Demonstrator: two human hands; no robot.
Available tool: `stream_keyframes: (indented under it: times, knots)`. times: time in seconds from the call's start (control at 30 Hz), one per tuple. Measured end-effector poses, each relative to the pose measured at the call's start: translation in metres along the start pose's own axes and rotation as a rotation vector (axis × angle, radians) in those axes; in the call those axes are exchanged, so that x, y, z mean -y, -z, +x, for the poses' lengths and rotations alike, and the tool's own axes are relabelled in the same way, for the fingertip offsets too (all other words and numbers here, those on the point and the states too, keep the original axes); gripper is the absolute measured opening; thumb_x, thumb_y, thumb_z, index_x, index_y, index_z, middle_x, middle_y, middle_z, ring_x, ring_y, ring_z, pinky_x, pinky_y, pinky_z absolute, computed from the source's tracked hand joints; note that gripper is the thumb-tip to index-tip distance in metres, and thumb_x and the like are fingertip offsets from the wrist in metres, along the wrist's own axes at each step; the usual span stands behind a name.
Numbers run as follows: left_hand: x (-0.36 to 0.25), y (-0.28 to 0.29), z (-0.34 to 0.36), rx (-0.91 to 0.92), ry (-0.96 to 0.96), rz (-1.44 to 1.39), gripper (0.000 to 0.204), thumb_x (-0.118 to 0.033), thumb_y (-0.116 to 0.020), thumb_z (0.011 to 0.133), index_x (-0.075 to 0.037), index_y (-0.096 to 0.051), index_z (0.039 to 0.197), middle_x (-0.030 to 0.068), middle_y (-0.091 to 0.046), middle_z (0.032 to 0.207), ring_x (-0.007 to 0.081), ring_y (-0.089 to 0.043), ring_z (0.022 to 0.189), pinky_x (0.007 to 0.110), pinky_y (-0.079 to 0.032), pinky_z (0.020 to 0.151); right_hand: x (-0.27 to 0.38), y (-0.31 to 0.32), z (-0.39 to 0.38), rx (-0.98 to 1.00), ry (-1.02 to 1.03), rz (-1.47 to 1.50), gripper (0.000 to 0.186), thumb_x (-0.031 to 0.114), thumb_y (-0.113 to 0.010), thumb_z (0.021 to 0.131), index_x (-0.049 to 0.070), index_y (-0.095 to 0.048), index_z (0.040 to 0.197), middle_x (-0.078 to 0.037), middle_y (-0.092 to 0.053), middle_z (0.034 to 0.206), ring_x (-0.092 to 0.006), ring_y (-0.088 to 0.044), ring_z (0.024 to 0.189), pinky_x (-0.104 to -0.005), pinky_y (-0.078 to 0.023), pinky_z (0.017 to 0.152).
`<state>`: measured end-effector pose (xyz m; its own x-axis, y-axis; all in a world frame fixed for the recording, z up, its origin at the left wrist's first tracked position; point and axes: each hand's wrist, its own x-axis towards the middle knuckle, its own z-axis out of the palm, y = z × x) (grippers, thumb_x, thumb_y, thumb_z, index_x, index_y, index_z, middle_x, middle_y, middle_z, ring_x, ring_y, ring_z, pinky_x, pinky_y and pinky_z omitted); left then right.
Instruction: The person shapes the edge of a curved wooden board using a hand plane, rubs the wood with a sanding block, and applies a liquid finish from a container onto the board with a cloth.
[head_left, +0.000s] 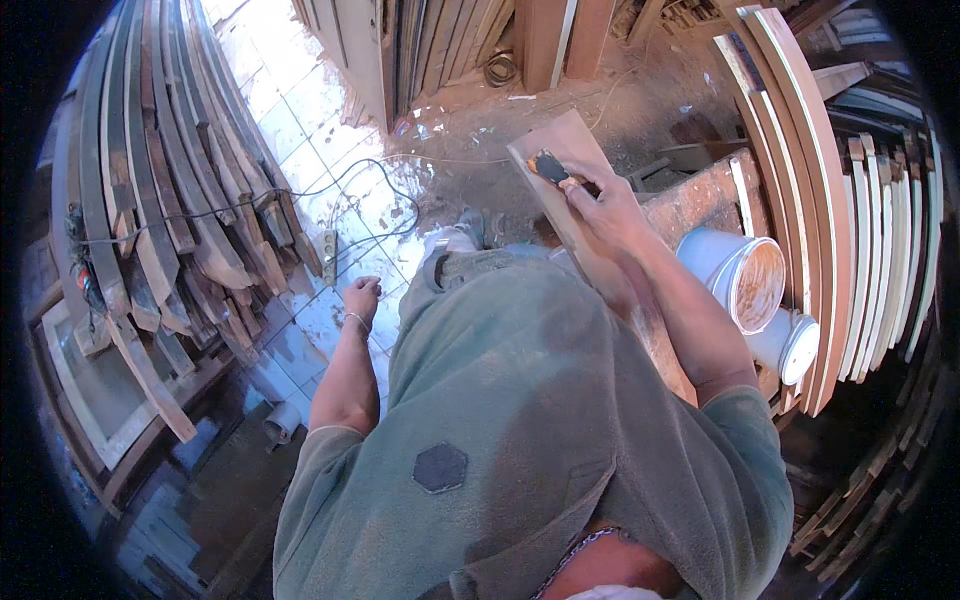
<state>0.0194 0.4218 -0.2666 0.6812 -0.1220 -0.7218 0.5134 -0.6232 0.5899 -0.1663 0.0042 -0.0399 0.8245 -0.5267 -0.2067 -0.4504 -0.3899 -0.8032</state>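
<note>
My right hand [608, 208] grips a small black-and-yellow hand tool [548, 167] with fingers and thumb. That tool rests on or just above the far end of a long brown wooden board [570, 140]; its exact kind is hard to make out. The board slants from the far middle toward my right side, partly hidden by my forearm and body. Away from the board, my left hand [362, 298] hangs over the tiled floor, its fingers curled in. Nothing shows sticking out of it.
Long timber strips [170, 150] are stacked at the left. A power strip [329, 258] and a dark cable [400, 195] lie on the white tiles [290, 125]. White buckets [755, 285] stand at the right, beside tall planks [815, 200]. More boards [440, 50] lean at the back.
</note>
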Motion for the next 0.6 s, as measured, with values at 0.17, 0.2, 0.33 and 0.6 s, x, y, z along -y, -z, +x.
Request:
stream_keyframes:
  times: [0.17,0.2,0.33,0.6]
  knots:
    - [0.0,-0.001,-0.008,-0.02,0.013,-0.011,0.018,-0.012,-0.06,0.085,0.0,-0.068,0.096,0.0056,-0.066,0.079,0.0111,-0.059,0.067,0.024,-0.047,0.061,0.003,-0.003,0.011,0.026,0.007,-0.029,0.033,0.012,-0.054,0.085,0.002,-0.061,0.116,-0.019,-0.061,0.118,-0.0327,-0.055,0.113,-0.0376,-0.039,0.099]
    - [0.002,-0.002,-0.005,-0.018,0.018,-0.026,0.018,-0.012,-0.059,0.085,0.0,-0.068,0.096,0.0055,-0.066,0.078,0.0108,-0.059,0.067,0.024,-0.046,0.061,0.004,-0.002,0.012,0.053,0.051,-0.111,0.032,0.012,-0.055,0.085,0.003,-0.062,0.115,-0.018,-0.061,0.117,-0.0328,-0.055,0.112,-0.0385,-0.04,0.098]
    - [-0.006,-0.009,0.006,0.024,0.015,-0.08,0.019,-0.011,-0.056,0.087,0.0,-0.067,0.097,0.0047,-0.065,0.078,0.0099,-0.058,0.068,0.023,-0.046,0.061,0.002,0.005,0.015,0.138,0.33,-0.507,0.029,0.011,-0.058,0.082,0.008,-0.065,0.11,-0.014,-0.06,0.109,-0.0324,-0.054,0.107,-0.0415,-0.042,0.092]
    - [-0.022,-0.017,0.02,0.043,-0.067,-0.093,0.024,-0.011,-0.054,0.084,0.0,-0.067,0.101,0.0044,-0.066,0.079,0.0093,-0.057,0.068,0.023,-0.044,0.06,0.011,0.041,0.027,0.134,0.347,-0.754,0.026,0.011,-0.063,0.076,0.013,-0.066,0.102,-0.013,-0.058,0.099,-0.0315,-0.056,0.094,-0.0415,-0.045,0.081]
